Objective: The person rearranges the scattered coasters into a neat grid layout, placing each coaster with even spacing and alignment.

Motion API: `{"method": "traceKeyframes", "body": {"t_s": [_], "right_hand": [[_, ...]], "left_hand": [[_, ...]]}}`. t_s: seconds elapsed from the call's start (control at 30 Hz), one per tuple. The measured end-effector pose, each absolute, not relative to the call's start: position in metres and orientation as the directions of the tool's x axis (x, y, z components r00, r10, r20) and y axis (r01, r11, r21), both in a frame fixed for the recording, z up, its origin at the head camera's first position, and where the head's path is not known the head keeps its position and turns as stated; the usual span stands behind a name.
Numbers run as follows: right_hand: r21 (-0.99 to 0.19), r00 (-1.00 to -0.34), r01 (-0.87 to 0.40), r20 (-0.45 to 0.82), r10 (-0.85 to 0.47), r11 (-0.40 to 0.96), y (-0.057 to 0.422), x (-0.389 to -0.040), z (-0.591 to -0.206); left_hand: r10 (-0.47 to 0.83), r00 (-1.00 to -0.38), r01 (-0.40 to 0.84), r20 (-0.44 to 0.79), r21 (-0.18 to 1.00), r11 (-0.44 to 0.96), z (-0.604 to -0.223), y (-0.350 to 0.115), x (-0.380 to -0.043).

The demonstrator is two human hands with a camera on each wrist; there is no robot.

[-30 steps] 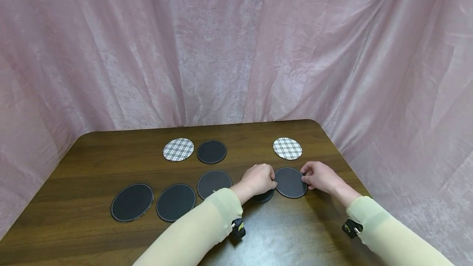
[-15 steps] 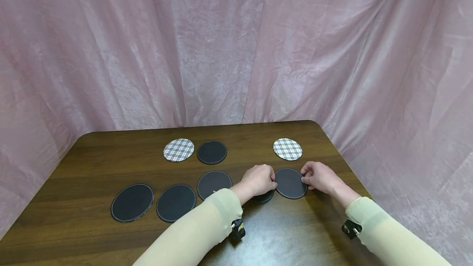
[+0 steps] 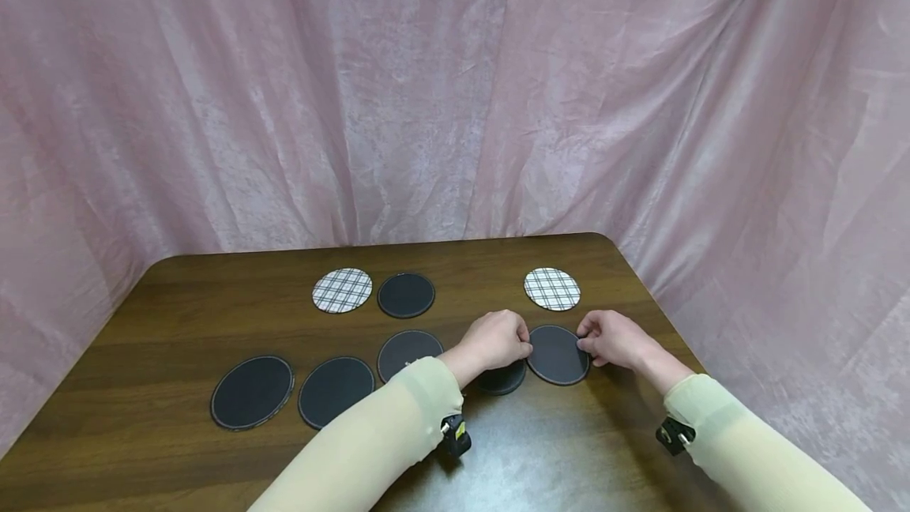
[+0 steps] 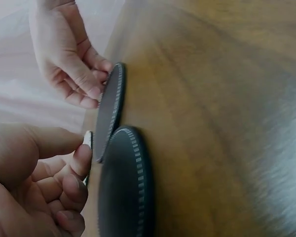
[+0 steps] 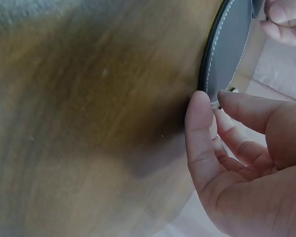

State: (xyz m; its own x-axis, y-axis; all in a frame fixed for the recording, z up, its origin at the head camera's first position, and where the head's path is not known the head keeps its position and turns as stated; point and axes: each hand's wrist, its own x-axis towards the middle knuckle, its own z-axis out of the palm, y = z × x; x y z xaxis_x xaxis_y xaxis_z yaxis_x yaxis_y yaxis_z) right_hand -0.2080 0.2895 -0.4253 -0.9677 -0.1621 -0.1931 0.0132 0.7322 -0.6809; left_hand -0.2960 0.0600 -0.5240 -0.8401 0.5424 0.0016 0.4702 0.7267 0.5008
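Observation:
A round black coaster point(image 3: 558, 355) with pale edge stitching lies between my two hands, right of the table's middle. At its right edge, my right hand point(image 3: 617, 340) pinches the rim; the thumb point(image 5: 246, 111) and index finger point(image 5: 200, 116) close on it in the right wrist view. My left hand point(image 3: 492, 340) holds the opposite edge between thumb and bent fingers. Under and beside that hand sits another black coaster point(image 4: 123, 187), partly hidden by it in the head view. Its edge meets or slightly overlaps the held coaster's edge in the left wrist view.
Two plaid white coasters point(image 3: 343, 291) point(image 3: 552, 289) lie in the back row, with a black coaster point(image 3: 406, 295) near the left one. More black coasters point(image 3: 409, 352) point(image 3: 336, 392) point(image 3: 252, 392) lie left of my hands. A pink curtain point(image 3: 426, 101) hangs behind the wooden table point(image 3: 178, 299).
My left hand has tilted very slightly, showing a little more of the coaster beneath it. The right hand and the coaster between the hands have stayed in place.

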Motion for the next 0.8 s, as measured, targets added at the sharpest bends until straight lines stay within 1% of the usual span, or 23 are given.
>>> {"method": "traceKeyframes", "body": {"t_s": [0.13,0.17,0.23,0.37,0.4,0.5,0.53,0.63,0.7,0.73,0.77,0.8], "right_hand": [[-0.676,-0.970,0.020,-0.190,-0.149,0.736,0.294,-0.216,-0.418],[-0.672,-0.972,0.016,-0.185,-0.148,0.740,0.295,-0.218,-0.416],[-0.668,-0.974,0.020,-0.180,-0.136,0.744,0.299,-0.224,-0.413],[-0.656,-0.979,0.034,-0.174,-0.107,0.754,0.308,-0.235,-0.408],[-0.657,-0.980,0.038,-0.173,-0.102,0.753,0.310,-0.237,-0.408],[-0.667,-0.981,0.054,-0.175,-0.085,0.743,0.313,-0.245,-0.409],[-0.674,-0.981,0.058,-0.175,-0.083,0.737,0.313,-0.247,-0.409],[-0.675,-0.982,0.066,-0.176,-0.073,0.735,0.314,-0.255,-0.411],[-0.662,-0.982,0.074,-0.180,-0.062,0.746,0.314,-0.260,-0.412],[-0.648,-0.982,0.069,-0.178,-0.063,0.758,0.314,-0.263,-0.413],[-0.642,-0.982,0.071,-0.181,-0.061,0.764,0.315,-0.265,-0.413],[-0.636,-0.981,0.076,-0.184,-0.056,0.768,0.315,-0.268,-0.414]], "left_hand": [[0.485,-0.874,0.427,0.036,0.534,0.730,-0.516,0.055,-0.310],[0.463,-0.885,0.415,0.045,0.526,0.742,-0.504,0.053,-0.305],[0.438,-0.898,0.384,0.032,0.545,0.746,-0.495,0.049,-0.310],[0.419,-0.906,0.381,0.061,0.550,0.743,-0.503,0.043,-0.334],[0.418,-0.906,0.378,0.063,0.563,0.735,-0.515,0.043,-0.349],[0.393,-0.917,0.365,0.075,0.559,0.745,-0.524,0.042,-0.365],[0.375,-0.925,0.347,0.065,0.549,0.761,-0.510,0.041,-0.354],[0.347,-0.937,0.311,0.034,0.533,0.787,-0.496,0.040,-0.349],[0.332,-0.942,0.304,0.039,0.515,0.802,-0.487,0.040,-0.343],[0.330,-0.944,0.290,0.017,0.518,0.804,-0.479,0.039,-0.338],[0.332,-0.943,0.294,0.022,0.523,0.800,-0.488,0.039,-0.348],[0.326,-0.945,0.288,0.020,0.522,0.803,-0.486,0.039,-0.347]]}}
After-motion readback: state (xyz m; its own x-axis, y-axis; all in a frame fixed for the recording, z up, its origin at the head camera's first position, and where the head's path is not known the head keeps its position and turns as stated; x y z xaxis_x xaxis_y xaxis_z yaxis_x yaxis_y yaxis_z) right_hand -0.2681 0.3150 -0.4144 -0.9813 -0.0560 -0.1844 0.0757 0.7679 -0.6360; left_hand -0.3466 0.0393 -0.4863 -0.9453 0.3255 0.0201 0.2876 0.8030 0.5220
